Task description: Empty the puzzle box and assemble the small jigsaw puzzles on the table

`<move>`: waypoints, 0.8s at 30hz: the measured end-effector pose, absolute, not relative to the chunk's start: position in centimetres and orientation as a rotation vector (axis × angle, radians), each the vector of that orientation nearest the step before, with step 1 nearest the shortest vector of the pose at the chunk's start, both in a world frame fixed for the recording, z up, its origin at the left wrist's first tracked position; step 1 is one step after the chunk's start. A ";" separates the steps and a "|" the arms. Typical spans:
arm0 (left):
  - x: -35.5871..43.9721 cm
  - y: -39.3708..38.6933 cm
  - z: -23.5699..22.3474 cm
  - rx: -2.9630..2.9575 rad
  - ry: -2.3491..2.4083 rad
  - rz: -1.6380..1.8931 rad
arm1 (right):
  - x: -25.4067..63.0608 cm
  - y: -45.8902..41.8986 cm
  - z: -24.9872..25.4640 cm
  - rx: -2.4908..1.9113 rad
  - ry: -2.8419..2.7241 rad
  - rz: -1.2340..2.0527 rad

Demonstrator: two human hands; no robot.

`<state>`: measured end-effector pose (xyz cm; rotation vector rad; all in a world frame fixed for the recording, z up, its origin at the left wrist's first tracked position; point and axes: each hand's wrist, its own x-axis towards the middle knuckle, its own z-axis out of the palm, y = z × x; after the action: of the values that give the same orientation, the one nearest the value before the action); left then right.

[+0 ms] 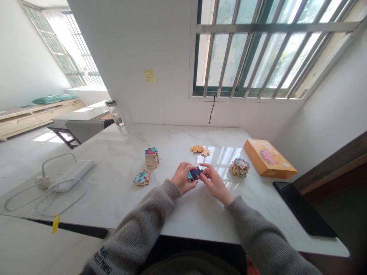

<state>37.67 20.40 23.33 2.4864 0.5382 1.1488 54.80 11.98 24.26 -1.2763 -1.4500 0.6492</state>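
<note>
at centre of the surface (pixel 172 141), above its near edge: a dark puzzle piece (pixel 196 173) held between the two hands, its long axis running side to side and tilted slightly up toward the right. the left hand (pixel 183 177) is curled nearly shut on the piece's left end, with a teal piece (pixel 189 176) showing just beneath it. the right hand (pixel 215 183) is part open, thumb and forefinger at the piece's right end; whether it grips cannot be told. both hands touch the piece, the left covering more of it. just ahead lie joined orange pieces (pixel 200 150). to the left stand a tall stack (pixel 151 157) and a low pile (pixel 142 178); to the right, a mixed pile (pixel 239 167), with an orange box (pixel 269 159) beyond it. a strip of white surface separates the hands from the near edge.
</note>
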 end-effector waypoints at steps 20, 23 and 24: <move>36.5 19.9 24.0 2.645 0.470 1.083 | 55.5 11.8 24.7 -1.287 -1.464 0.600; 34.6 19.7 24.6 2.639 0.589 1.158 | 55.6 11.6 24.9 -1.320 -1.492 0.535; 33.6 19.6 24.7 2.643 0.626 1.178 | 55.5 11.5 24.9 -1.325 -1.509 0.529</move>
<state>33.64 19.63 24.73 2.6426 0.6262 1.1785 55.55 11.53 24.91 -1.3250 -1.5088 0.5293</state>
